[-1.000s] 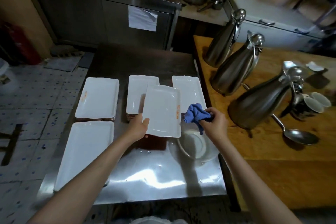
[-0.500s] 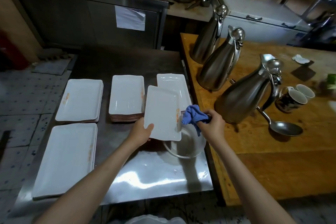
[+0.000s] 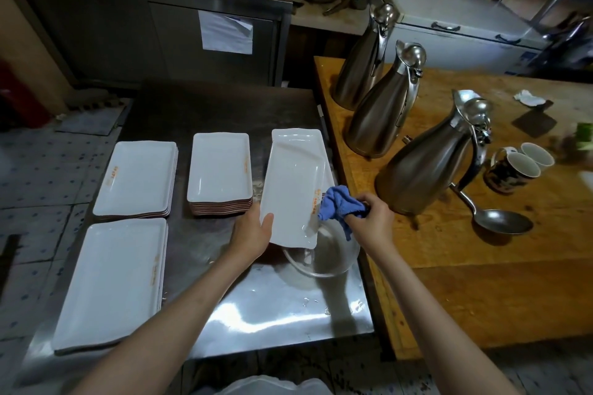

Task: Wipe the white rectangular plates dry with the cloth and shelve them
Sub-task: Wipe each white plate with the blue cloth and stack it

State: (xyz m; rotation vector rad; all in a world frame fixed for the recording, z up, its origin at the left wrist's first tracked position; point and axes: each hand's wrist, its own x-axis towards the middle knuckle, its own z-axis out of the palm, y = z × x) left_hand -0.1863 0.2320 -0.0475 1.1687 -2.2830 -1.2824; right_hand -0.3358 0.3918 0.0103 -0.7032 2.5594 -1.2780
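Observation:
My left hand (image 3: 252,232) grips the near left corner of a white rectangular plate (image 3: 290,192), held tilted above the steel table (image 3: 272,308). Crumpled in my right hand (image 3: 372,221) is a blue cloth (image 3: 338,205), pressed against the plate's right edge near an orange mark. Behind the held plate lies another white plate (image 3: 296,138), mostly hidden. More white plates sit in stacks: one at middle (image 3: 219,170), one at far left (image 3: 138,178), one at near left (image 3: 112,279).
A clear glass bowl (image 3: 324,258) sits under the held plate's near end. On the wooden table (image 3: 481,266) to the right stand three steel jugs (image 3: 420,163), two mugs (image 3: 516,168) and a ladle (image 3: 500,218). A dark steel cabinet (image 3: 192,38) stands behind.
The held plate has shifted right and away, now lying over the far-right plate. My right hand with the cloth stays at its right edge. The view has swung to the right.

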